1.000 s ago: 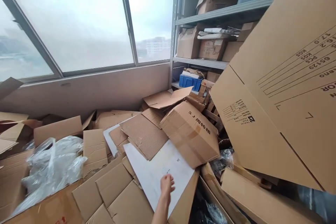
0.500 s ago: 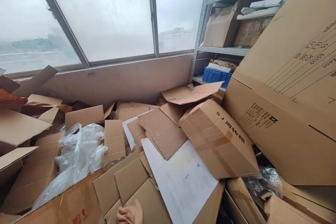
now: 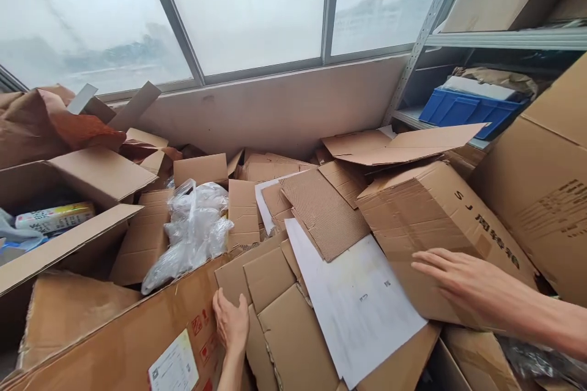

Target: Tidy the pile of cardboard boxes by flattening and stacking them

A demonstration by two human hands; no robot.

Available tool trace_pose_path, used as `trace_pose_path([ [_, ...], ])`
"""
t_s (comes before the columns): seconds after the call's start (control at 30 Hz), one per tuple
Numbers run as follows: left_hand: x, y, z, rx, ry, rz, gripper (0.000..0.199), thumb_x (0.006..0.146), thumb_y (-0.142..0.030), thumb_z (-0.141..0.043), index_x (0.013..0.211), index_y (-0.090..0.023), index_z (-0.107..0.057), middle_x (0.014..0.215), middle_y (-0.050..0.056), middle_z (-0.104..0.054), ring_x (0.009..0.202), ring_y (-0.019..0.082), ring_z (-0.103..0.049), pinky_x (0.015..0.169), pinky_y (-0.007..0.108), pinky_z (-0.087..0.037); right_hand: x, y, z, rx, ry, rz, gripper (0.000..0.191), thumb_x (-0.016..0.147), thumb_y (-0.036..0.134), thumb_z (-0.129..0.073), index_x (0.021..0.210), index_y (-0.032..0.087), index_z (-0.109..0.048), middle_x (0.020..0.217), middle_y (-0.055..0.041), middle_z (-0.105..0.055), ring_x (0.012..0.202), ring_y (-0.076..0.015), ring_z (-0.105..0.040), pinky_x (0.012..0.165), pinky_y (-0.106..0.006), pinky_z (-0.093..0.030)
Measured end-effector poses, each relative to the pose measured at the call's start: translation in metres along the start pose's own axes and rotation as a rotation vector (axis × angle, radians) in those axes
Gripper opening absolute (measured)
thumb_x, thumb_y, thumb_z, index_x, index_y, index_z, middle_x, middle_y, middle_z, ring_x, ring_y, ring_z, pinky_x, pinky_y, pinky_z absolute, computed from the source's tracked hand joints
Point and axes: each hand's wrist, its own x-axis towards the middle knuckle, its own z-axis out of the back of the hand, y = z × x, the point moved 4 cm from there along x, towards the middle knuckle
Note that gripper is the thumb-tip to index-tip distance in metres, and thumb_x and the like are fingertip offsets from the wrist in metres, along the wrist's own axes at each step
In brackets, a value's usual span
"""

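My left hand [image 3: 233,322] is at the right end of a long brown carton [image 3: 114,342] with red marks and a white label. Its thumb stands apart from the fingers; whether it touches the carton I cannot tell. Beside it lies flattened cardboard [image 3: 293,330], partly under a large white sheet [image 3: 348,305]. My right hand [image 3: 452,272] reaches in from the right, fingers stretched out, in front of a taped carton [image 3: 403,226] with black printed characters. Nothing is held in it, and contact with the carton is unclear.
Clear plastic wrap [image 3: 197,232] lies among the heaped boxes. An open carton [image 3: 101,174] with a colourful packet [image 3: 55,217] is at left. A metal shelf [image 3: 504,40] holds a blue bin [image 3: 470,111]. A big carton [image 3: 541,183] leans at right; windows [image 3: 247,12] line the wall.
The view has turned left and down. My left hand has come further into view at the labelled carton. My right hand has entered from the right.
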Motion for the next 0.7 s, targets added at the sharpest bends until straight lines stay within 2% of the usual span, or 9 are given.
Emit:
trace_pose_path([
  [0.1, -0.011, 0.001, -0.017, -0.058, 0.027, 0.128, 0.06, 0.097, -0.033, -0.063, 0.15, -0.015, -0.04, 0.155, 0.018, -0.046, 0.129, 0.031, -0.058, 0.106, 0.051, -0.053, 0.055, 0.011, -0.012, -0.026, 0.109, -0.038, 0.043, 0.084, 0.003, -0.049, 0.117, 0.02, -0.07, 0.127, -0.0126, -0.068, 0.111, -0.029, -0.066, 0.089, -0.043, -0.06],
  [0.17, -0.034, 0.005, -0.03, -0.068, 0.016, 0.257, 0.066, 0.097, -0.041, -0.063, 0.153, -0.017, -0.036, 0.157, 0.018, -0.042, 0.135, 0.034, -0.053, 0.11, 0.056, -0.049, 0.075, 0.017, -0.017, -0.027, 0.148, -0.061, 0.034, 0.086, 0.007, -0.053, 0.113, 0.017, -0.07, 0.122, -0.0141, -0.069, 0.105, -0.0306, -0.067, 0.086, -0.045, -0.06],
  [0.23, -0.071, 0.018, -0.043, -0.05, 0.026, 0.419, 0.07, 0.097, -0.05, -0.06, 0.154, -0.017, -0.034, 0.157, 0.019, -0.042, 0.142, 0.036, -0.045, 0.114, 0.06, -0.044, 0.083, 0.03, -0.027, -0.01, 0.175, -0.058, 0.03, 0.09, 0.012, -0.056, 0.117, 0.017, -0.068, 0.123, -0.0133, -0.068, 0.107, -0.0295, -0.066, 0.088, -0.045, -0.059],
  [0.3, -0.118, 0.041, -0.055, -0.012, 0.098, 0.588, 0.075, 0.097, -0.058, -0.055, 0.155, -0.015, -0.033, 0.156, 0.021, -0.042, 0.145, 0.038, -0.041, 0.115, 0.061, -0.042, 0.08, 0.048, -0.039, 0.029, 0.214, -0.034, 0.029, 0.093, 0.016, -0.06, 0.12, 0.019, -0.066, 0.126, -0.012, -0.066, 0.111, -0.0279, -0.065, 0.091, -0.042, -0.058],
  [0.4, -0.181, 0.081, -0.068, 0.03, 0.317, 0.766, 0.073, 0.096, -0.064, -0.054, 0.147, -0.013, -0.045, 0.147, 0.022, -0.052, 0.135, 0.036, -0.054, 0.108, 0.057, -0.05, 0.064, 0.069, -0.052, 0.08, 0.274, -0.014, 0.028, 0.092, 0.017, -0.063, 0.12, 0.019, -0.067, 0.128, -0.0123, -0.065, 0.111, -0.0283, -0.065, 0.09, -0.042, -0.058],
  [0.47, -0.2, 0.099, -0.073, -0.005, 0.488, 0.755, 0.06, 0.096, -0.06, -0.058, 0.134, -0.013, -0.058, 0.133, 0.018, -0.064, 0.122, 0.031, -0.065, 0.101, 0.051, -0.055, 0.051, 0.07, -0.05, 0.099, 0.3, -0.013, 0.028, 0.093, 0.017, -0.061, 0.121, 0.018, -0.067, 0.131, -0.0128, -0.064, 0.112, -0.0291, -0.064, 0.09, -0.044, -0.058],
  [0.53, -0.203, 0.1, -0.074, -0.094, 0.639, 0.648, 0.045, 0.098, -0.05, -0.063, 0.122, -0.013, -0.065, 0.121, 0.013, -0.071, 0.11, 0.025, -0.07, 0.096, 0.044, -0.059, 0.038, 0.062, -0.04, 0.107, 0.305, -0.021, 0.029, 0.096, 0.018, -0.056, 0.123, 0.018, -0.066, 0.133, -0.0122, -0.064, 0.114, -0.0292, -0.063, 0.093, -0.045, -0.057],
  [0.6, -0.2, 0.082, -0.067, -0.187, 0.743, 0.493, 0.029, 0.099, -0.036, -0.065, 0.114, -0.012, -0.068, 0.116, 0.01, -0.074, 0.108, 0.022, -0.072, 0.098, 0.042, -0.058, 0.026, 0.049, -0.023, 0.101, 0.284, -0.044, 0.031, 0.097, 0.02, -0.05, 0.125, 0.018, -0.066, 0.134, -0.0121, -0.063, 0.116, -0.0299, -0.062, 0.096, -0.047, -0.057],
  [0.7, -0.208, 0.024, -0.043, -0.281, 0.786, 0.218, 0.018, 0.097, -0.023, -0.066, 0.112, -0.012, -0.071, 0.118, 0.009, -0.075, 0.117, 0.023, -0.069, 0.107, 0.046, -0.052, 0.008, 0.04, 0.004, 0.083, 0.204, -0.12, 0.037, 0.099, 0.021, -0.043, 0.129, 0.015, -0.064, 0.132, -0.016, -0.064, 0.118, -0.0321, -0.061, 0.098, -0.051, -0.055],
])
